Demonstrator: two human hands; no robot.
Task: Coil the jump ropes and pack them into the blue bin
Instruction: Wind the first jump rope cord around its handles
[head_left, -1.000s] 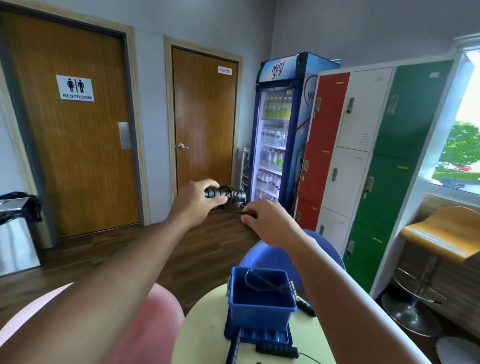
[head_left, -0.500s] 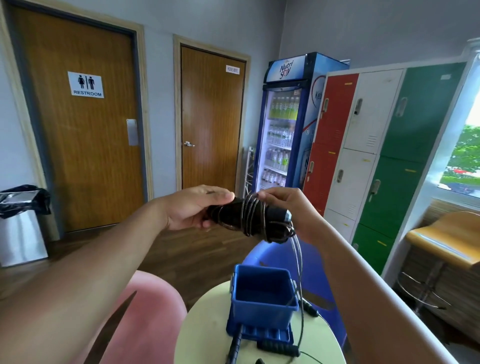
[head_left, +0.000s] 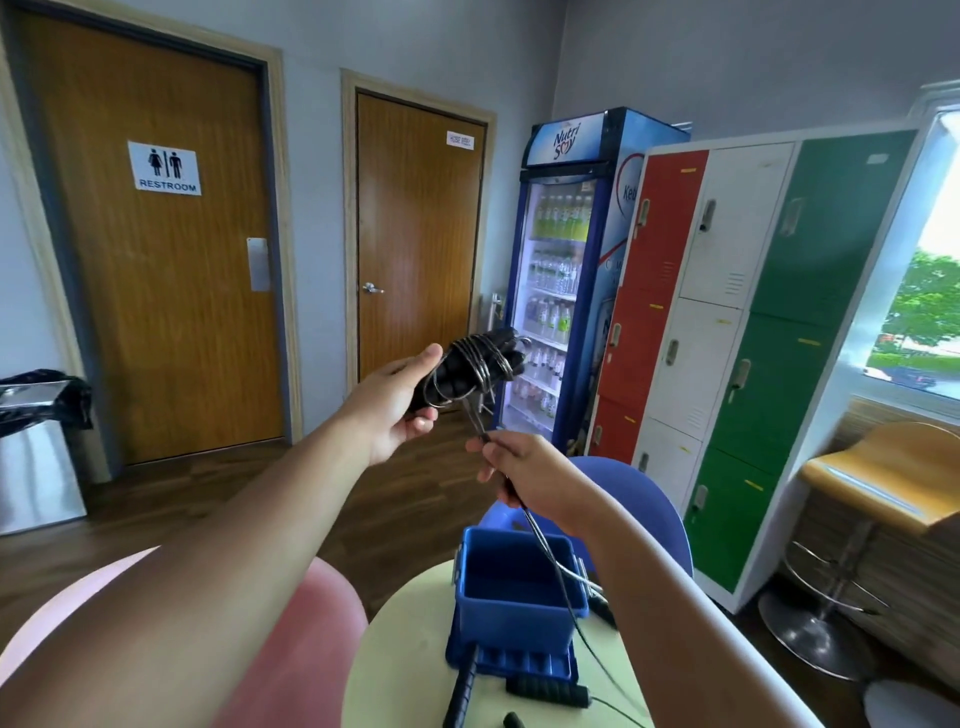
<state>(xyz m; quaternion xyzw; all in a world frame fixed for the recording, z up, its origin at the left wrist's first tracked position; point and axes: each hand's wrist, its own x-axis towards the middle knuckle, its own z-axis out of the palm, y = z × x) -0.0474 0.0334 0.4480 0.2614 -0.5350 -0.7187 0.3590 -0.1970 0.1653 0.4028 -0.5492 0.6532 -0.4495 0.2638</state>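
My left hand (head_left: 392, 402) grips the black handles of a jump rope (head_left: 475, 364), held up in the air with several turns of thin cable wound round them. My right hand (head_left: 524, 475), lower and to the right, pinches the loose cable, which runs from the coil down through my fingers past the blue bin (head_left: 519, 587). The bin stands open on its blue lid on the round pale table (head_left: 405, 665); I see nothing inside it. More black rope handles (head_left: 548, 693) and cable lie on the table in front of and right of the bin.
A pink chair (head_left: 291, 649) is at the lower left and a blue chair (head_left: 654, 499) behind the table. Coloured lockers (head_left: 727, 338) and a drinks fridge (head_left: 566, 270) stand to the right, with a yellow stool (head_left: 883, 478) at the far right. A covered metal bin (head_left: 36, 447) stands by the restroom door.
My right hand has dropped from the coil's end to below it, drawing the cable down taut. My left hand has tilted the wound handles upward. More cable is wound on than a second ago.
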